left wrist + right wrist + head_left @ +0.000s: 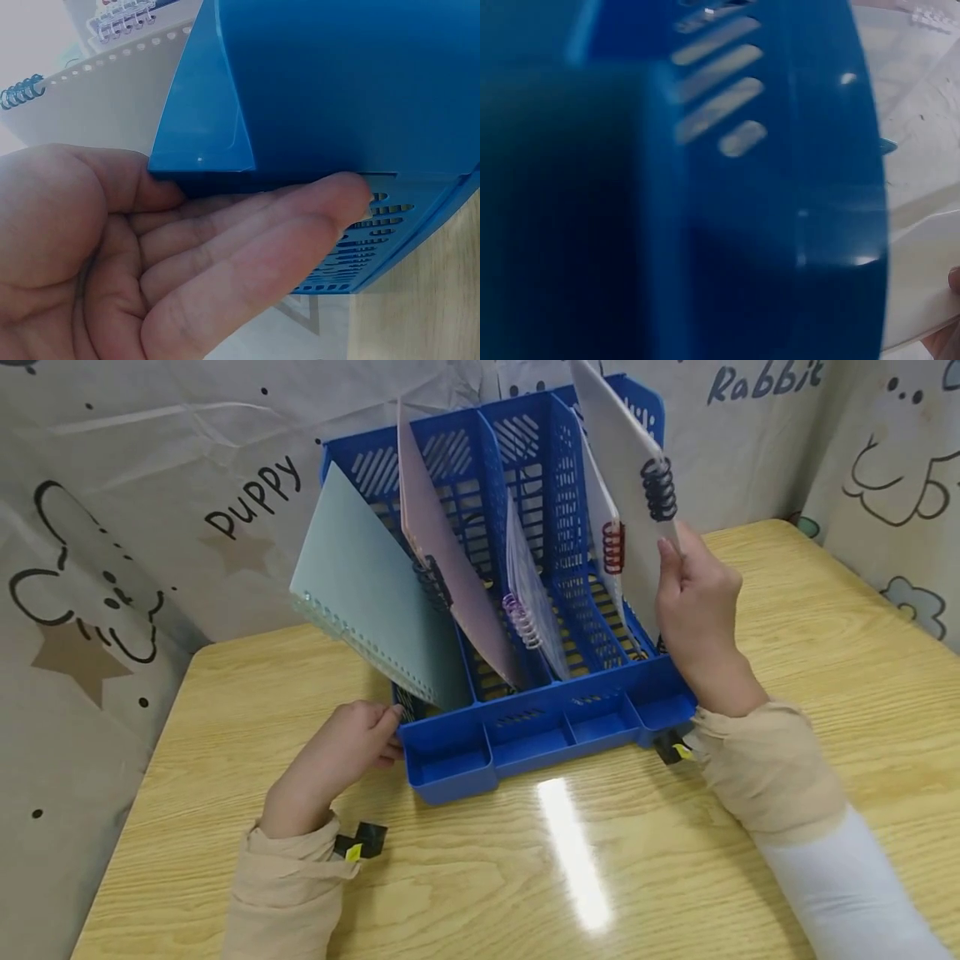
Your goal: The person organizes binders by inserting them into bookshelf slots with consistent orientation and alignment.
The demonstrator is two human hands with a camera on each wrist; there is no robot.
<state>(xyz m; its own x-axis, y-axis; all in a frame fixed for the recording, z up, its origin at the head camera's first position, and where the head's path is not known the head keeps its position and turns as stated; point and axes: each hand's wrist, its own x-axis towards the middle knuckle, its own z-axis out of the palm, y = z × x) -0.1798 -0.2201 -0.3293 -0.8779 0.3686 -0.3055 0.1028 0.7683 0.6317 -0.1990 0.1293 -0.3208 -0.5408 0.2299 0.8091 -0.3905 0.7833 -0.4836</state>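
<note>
A blue desk file organizer [450, 789] stands on the table, with upright compartments and small trays along its front. My left hand [352, 743] grips its left front edge; in the left wrist view the fingers [255, 255] lie along the blue outer wall. At the far right, my right hand [701, 610] holds a white notebook [622, 452] with a black coil by its near edge. That notebook leans in the rightmost compartment, beside a white notebook [597, 506] with a red coil. The right wrist view shows mostly the organizer's blue side, hiding most of that hand.
Leftward in the organizer stand a pale green notebook [375, 585], a pink notebook [442, 543] with a dark coil and a thinner notebook [536, 585] with a purple coil. The wood-grain table [465, 877] meets a printed cloth backdrop [247, 577] behind.
</note>
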